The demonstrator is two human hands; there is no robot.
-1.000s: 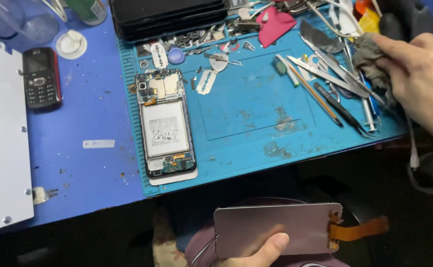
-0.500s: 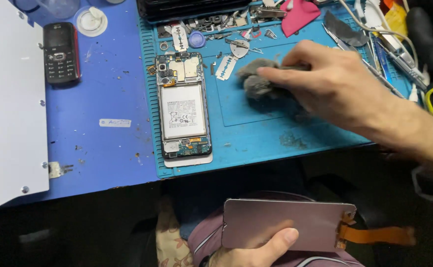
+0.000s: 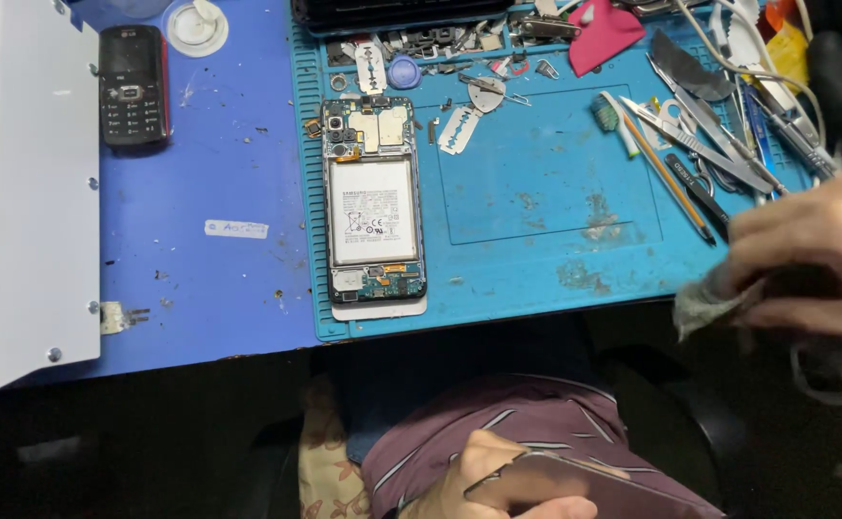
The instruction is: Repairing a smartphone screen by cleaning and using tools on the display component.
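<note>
Hands grip crumpled grey cloth, flat panel.

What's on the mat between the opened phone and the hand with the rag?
In the head view, between the opened phone and the right hand holding the rag lies mostly bare blue mat, with smudges.

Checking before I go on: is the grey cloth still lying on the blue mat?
No, the grey cloth is held in the right hand, off the blue mat.

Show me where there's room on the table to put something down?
The blue mat is bare between the opened phone and the tools. The blue table is free below the small black phone. The mat's top edge is crowded with small parts.
</note>
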